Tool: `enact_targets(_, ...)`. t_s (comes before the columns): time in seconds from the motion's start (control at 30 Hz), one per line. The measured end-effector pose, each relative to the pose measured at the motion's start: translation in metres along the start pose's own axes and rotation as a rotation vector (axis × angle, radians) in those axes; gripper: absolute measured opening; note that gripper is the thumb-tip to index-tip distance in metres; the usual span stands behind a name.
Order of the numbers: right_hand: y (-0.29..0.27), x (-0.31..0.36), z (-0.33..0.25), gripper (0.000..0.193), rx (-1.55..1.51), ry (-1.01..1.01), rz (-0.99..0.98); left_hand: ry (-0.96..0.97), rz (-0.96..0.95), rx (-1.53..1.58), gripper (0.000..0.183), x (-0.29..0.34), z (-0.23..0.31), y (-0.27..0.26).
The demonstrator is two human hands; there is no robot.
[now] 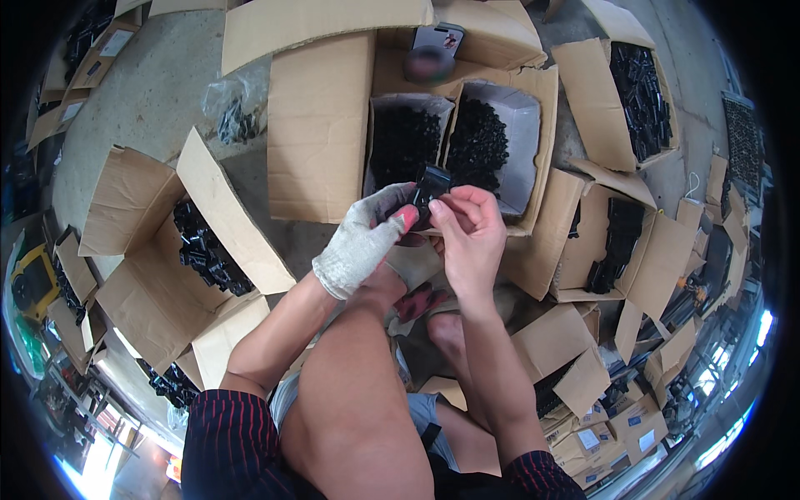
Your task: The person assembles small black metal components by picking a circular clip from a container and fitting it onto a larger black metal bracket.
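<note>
A shiny black plastic part [432, 182] is held between my two hands, in front of an open carton. My left hand [371, 229], in a grey-white work glove with a pinkish-red thumb tip, is closed on its left side. My bare right hand [472, 233] pinches it from the right with thumb and fingers. Just beyond are two grey-lined boxes side by side, the left box [372, 180] and the right box [522, 117], both holding many small black pieces [477, 137]. My fingers cover much of the part, so its exact kind is unclear.
A phone [439, 37] and a roll of tape [428, 64] rest at the carton's far side. Open cartons with black parts stand at the left [137, 275], right [575, 225] and far right [596, 108]. A clear plastic bag [237, 108] lies on the floor.
</note>
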State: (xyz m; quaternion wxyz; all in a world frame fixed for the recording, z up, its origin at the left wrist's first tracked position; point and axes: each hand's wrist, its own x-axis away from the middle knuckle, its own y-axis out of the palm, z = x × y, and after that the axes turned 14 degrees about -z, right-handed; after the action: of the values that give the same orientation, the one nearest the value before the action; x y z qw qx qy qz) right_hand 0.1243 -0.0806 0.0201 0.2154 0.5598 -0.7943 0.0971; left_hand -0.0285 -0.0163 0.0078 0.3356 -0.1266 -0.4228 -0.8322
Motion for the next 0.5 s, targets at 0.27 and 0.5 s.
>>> enact_targets(0.27,-0.065,-0.1,0.034,0.017,0.818,-0.05,0.113,0.071,0.112,0.241,0.049,-0.012,-0.006,-0.004)
enact_targets(0.5,-0.05,-0.112,0.042,0.016,0.96,0.075,0.108,0.053,0.119,0.223,0.053,-0.012,-0.006,-0.005)
